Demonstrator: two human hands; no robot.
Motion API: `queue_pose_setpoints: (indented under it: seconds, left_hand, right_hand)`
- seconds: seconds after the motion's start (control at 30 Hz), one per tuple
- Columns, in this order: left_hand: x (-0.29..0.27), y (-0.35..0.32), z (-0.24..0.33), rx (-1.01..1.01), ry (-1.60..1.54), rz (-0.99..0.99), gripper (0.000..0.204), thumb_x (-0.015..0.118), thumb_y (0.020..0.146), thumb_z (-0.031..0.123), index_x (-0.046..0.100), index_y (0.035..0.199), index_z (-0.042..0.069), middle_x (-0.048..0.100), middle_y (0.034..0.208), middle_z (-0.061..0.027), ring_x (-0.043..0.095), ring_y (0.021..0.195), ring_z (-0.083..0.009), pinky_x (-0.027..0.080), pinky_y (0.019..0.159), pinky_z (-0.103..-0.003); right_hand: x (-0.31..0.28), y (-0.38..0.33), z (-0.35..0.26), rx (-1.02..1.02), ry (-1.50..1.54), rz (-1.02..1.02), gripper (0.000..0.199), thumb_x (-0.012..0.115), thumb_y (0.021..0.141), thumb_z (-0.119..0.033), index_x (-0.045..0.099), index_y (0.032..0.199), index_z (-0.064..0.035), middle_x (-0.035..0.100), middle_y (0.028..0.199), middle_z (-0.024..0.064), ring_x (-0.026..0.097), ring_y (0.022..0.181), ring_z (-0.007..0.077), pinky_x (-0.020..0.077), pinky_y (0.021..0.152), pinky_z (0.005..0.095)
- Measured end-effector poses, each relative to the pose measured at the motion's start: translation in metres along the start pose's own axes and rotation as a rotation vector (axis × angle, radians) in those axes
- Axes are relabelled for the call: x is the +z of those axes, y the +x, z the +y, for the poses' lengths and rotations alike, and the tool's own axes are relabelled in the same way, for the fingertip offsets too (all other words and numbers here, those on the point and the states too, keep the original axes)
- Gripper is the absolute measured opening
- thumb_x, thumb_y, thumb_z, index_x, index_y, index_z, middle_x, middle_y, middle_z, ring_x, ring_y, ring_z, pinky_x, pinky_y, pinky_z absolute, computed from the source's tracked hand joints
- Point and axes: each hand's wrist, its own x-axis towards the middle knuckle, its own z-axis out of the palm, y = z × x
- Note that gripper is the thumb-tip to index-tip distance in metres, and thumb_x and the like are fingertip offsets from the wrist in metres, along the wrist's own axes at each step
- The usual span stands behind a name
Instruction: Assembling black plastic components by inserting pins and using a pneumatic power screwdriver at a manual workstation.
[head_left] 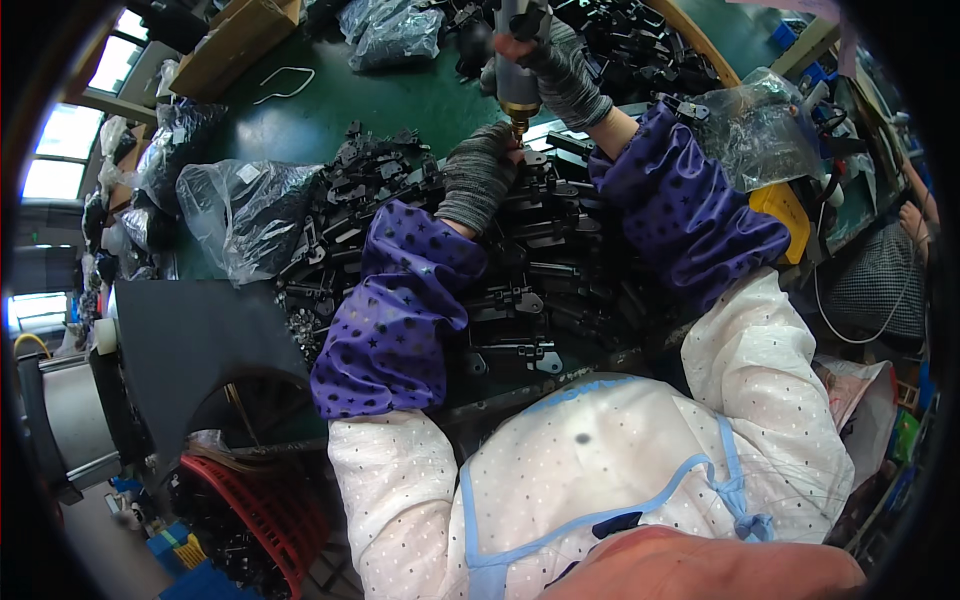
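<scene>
My right hand, in a grey striped knit glove with bare fingertips, is wrapped round an upright power screwdriver with a grey body and a brass-coloured nose. Its tip points down beside the fingers of my left hand. That hand wears a matching glove, and its fingers are closed at the tip; what they pinch is hidden. Around and below it lie rows of black hinge-like parts with silver metal ends. A looser heap of black parts spreads to the left.
Clear plastic bags lie left, and another right, near a yellow object. A cardboard box stands at the far left on the green table. Below left are a dark panel and a red basket of black pieces.
</scene>
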Motion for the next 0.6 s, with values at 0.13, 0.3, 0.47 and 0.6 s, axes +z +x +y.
queue_pose_setpoints:
  seconds: [0.13,0.3,0.47,0.6]
  left_hand:
    - [0.005,0.005,0.003,-0.009,0.004,-0.016,0.020,0.067,0.065,0.016,0.053,0.076,0.007,0.057,0.069,-0.0107,0.057,0.067,-0.0275,0.044,0.061,-0.035]
    - [-0.002,0.001,0.005,-0.106,-0.036,-0.048,0.020,0.068,0.064,0.016,0.054,0.075,0.007,0.057,0.068,-0.0103,0.057,0.065,-0.0265,0.045,0.060,-0.034]
    - [0.006,0.001,0.001,0.013,-0.077,0.035,0.020,0.068,0.064,0.018,0.054,0.075,0.007,0.058,0.068,-0.0092,0.058,0.065,-0.0263,0.045,0.059,-0.034]
    - [0.006,0.002,0.002,0.018,-0.058,0.044,0.021,0.068,0.064,0.018,0.054,0.075,0.008,0.058,0.068,-0.0089,0.058,0.065,-0.0263,0.045,0.059,-0.034]
  right_hand:
    - [-0.027,-0.006,0.005,0.093,-0.098,-0.002,0.036,0.065,0.072,-0.028,0.050,0.094,-0.0042,0.057,0.080,0.0055,0.059,0.069,0.0153,0.0499,0.060,0.0290]
    - [-0.020,-0.005,0.006,0.050,-0.045,-0.051,0.036,0.064,0.071,-0.028,0.050,0.091,-0.0024,0.056,0.076,0.0068,0.060,0.062,0.0181,0.0512,0.056,0.0313]
    - [-0.013,0.018,0.023,-0.008,0.128,-0.238,0.044,0.068,0.066,-0.036,0.051,0.091,-0.0036,0.052,0.077,0.0023,0.052,0.064,0.0109,0.0460,0.057,0.0251]
    - [-0.018,0.016,0.014,0.292,-0.041,-0.245,0.041,0.064,0.068,-0.032,0.050,0.091,-0.0008,0.055,0.074,0.0074,0.060,0.059,0.0197,0.0510,0.054,0.0318]
